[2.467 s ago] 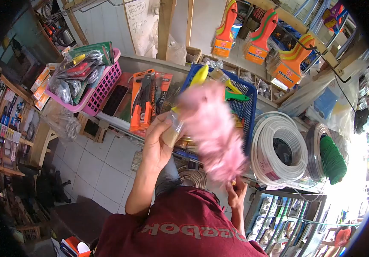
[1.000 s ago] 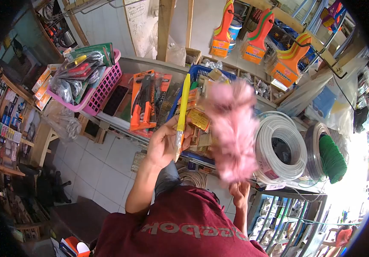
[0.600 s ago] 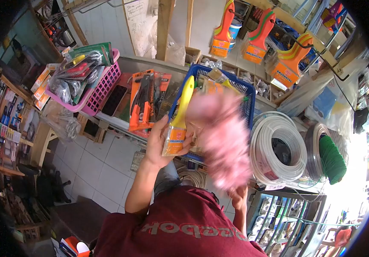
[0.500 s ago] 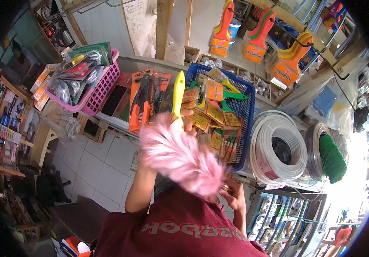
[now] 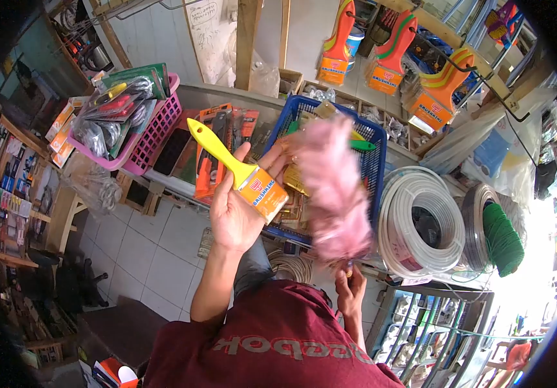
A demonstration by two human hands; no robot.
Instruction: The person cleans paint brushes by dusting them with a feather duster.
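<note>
A yellow-handled paintbrush (image 5: 243,169) with an orange label is held in my left hand (image 5: 236,216), its palm turned up and its handle pointing to the upper left. My right hand (image 5: 351,290) grips the dark handle of a fluffy pink duster (image 5: 335,194), blurred by motion. The duster hangs over a blue basket (image 5: 376,174) and hides much of what lies in it. Packaged brushes and a green handle (image 5: 361,145) show in the basket.
Left of the basket are orange-packed tools (image 5: 208,152) and a pink basket (image 5: 155,132) of packaged goods. White hose coils (image 5: 391,223) and green cord (image 5: 503,239) lie to the right. Large brushes (image 5: 385,77) hang above.
My left hand has come out from behind the duster, tilting the paintbrush left and showing its label. The duster has swung up and right, now more upright over the basket.
</note>
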